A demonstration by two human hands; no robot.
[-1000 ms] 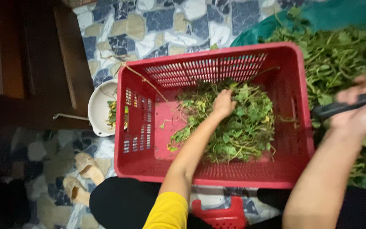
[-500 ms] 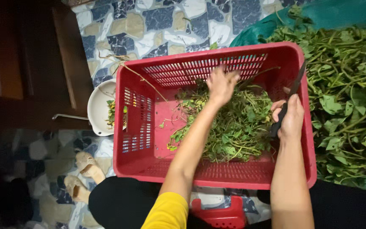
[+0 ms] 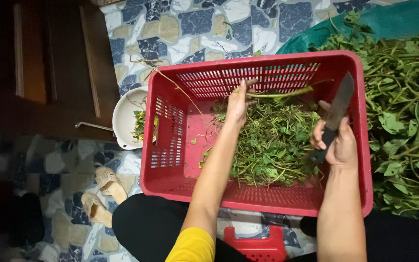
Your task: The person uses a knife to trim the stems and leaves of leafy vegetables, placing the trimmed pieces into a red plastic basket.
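A red plastic crate stands on the floor between my knees, holding a heap of cut green leaves and stems. My left hand reaches into the crate's far side and pinches one long green stem that lies across the heap. My right hand hovers over the crate's right side, gripping the dark handle of a knife with its blade pointing away from me, next to the stem's free end.
A large pile of leafy green vines lies on a teal sheet to the right. A white pan with scraps sits left of the crate. Sandals, a red stool and dark wooden furniture surround me.
My right hand has come in from the vine pile on the right with the knife and now sits over the crate. My left hand has lifted a single stem at the crate's far side.
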